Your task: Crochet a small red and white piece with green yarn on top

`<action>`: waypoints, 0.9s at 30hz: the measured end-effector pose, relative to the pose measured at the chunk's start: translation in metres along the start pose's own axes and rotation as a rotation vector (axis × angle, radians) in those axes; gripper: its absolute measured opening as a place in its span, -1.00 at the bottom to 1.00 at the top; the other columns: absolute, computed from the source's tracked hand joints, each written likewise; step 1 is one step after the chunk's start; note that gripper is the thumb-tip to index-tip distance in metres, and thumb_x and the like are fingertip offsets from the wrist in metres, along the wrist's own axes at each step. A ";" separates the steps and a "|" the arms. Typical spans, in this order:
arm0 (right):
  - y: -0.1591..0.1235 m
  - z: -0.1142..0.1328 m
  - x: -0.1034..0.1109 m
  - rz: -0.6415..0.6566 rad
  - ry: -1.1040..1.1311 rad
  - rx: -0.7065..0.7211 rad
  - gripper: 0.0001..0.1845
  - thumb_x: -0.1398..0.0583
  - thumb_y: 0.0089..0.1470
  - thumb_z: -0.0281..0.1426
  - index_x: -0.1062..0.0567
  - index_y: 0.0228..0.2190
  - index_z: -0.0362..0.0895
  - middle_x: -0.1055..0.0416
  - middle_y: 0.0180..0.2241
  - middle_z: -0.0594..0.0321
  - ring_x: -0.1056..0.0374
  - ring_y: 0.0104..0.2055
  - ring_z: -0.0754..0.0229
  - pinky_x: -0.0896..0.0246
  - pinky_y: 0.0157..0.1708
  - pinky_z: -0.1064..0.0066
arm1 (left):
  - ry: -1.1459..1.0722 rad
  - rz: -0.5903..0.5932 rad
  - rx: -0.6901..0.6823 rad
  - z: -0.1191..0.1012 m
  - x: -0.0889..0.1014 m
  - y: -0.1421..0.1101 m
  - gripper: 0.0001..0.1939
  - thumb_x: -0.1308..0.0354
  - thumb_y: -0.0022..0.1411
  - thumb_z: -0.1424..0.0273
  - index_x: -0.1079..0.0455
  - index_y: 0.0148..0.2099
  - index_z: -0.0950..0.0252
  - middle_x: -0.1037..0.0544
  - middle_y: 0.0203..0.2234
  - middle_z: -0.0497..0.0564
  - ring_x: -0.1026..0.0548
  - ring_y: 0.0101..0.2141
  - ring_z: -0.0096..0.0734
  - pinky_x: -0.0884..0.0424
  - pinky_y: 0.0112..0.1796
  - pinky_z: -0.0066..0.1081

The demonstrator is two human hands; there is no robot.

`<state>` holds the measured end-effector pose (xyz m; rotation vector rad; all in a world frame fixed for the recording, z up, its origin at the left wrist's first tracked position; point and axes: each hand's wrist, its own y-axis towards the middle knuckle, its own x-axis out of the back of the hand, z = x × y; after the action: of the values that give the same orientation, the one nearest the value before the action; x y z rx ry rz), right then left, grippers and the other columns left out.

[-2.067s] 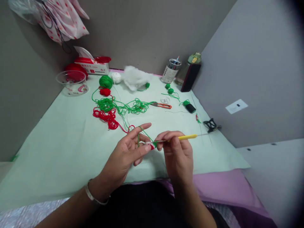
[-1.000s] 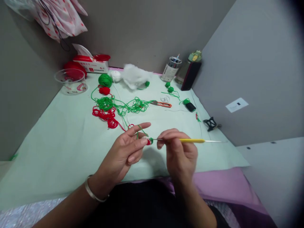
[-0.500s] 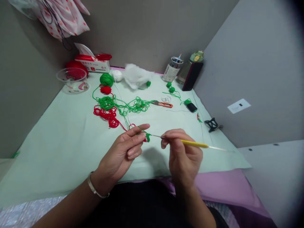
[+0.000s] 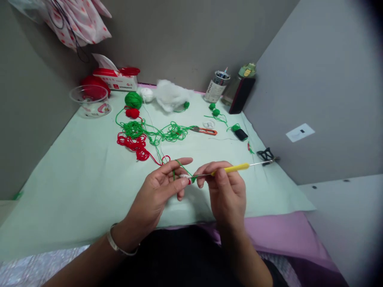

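Note:
My left hand (image 4: 158, 187) pinches a small crochet piece (image 4: 189, 180) in red, white and green between thumb and fingers. Green yarn (image 4: 183, 166) runs over its raised index finger down to the piece. In my right hand (image 4: 226, 187) is a crochet hook with a yellow handle (image 4: 236, 168), gripped like a pen. The hook's thin metal tip reaches the edge of the piece; whether it sits inside a stitch is too small to tell. Loose green yarn (image 4: 175, 131) and red yarn (image 4: 131, 142) lie tangled beyond my hands.
Orange-handled thread snips (image 4: 206, 131) lie mid-table. Behind are white stuffing (image 4: 172, 95), a green yarn ball (image 4: 133, 100), a clear tub (image 4: 89, 101) and a tissue box (image 4: 122, 82). A pen can (image 4: 217, 87), a bottle (image 4: 236, 93) and a black claw clip (image 4: 267, 155) stand or lie right.
The hook has moved left and its handle end has tilted up. My right hand has come nearer the left, and the crochet piece has turned and shifted slightly right.

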<state>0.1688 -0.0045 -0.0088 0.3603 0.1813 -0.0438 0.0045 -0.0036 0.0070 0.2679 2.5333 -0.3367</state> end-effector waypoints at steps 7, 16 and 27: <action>-0.010 0.009 0.000 0.080 -0.333 0.243 -0.75 -0.08 0.44 -0.46 -0.57 -0.11 -0.05 -0.61 -0.23 0.20 -0.52 -0.29 0.19 -0.49 -0.27 0.29 | 0.121 -0.066 -0.067 0.003 0.004 0.000 -0.66 -0.47 0.20 0.42 -0.69 0.04 0.14 -0.49 -0.36 -0.08 -0.37 -0.44 -0.56 -0.36 -0.44 -0.57; -0.018 -0.010 -0.002 0.103 -0.876 0.683 -0.62 -0.26 0.26 -0.61 -0.61 0.05 -0.06 -0.59 -0.10 0.09 -0.56 -0.07 0.07 -0.54 -0.16 0.26 | -0.038 -0.045 0.014 0.007 -0.002 -0.002 -0.40 -0.49 0.19 0.43 -0.53 0.27 0.14 -0.47 -0.43 -0.16 -0.25 -0.61 -0.72 -0.20 -0.60 -0.65; -0.001 0.002 -0.006 0.034 -0.241 0.230 -0.78 -0.19 0.39 -0.43 -0.67 -0.18 -0.04 -0.62 -0.25 0.19 -0.55 -0.19 0.13 -0.51 -0.24 0.26 | -0.094 0.007 0.066 -0.001 -0.004 0.001 -0.56 -0.50 0.19 0.43 -0.61 0.12 0.21 -0.46 -0.46 -0.18 -0.27 -0.67 -0.80 -0.13 -0.64 -0.69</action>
<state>0.1628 -0.0057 -0.0061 0.5838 -0.0690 -0.0746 0.0079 -0.0033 0.0100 0.2799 2.4317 -0.4203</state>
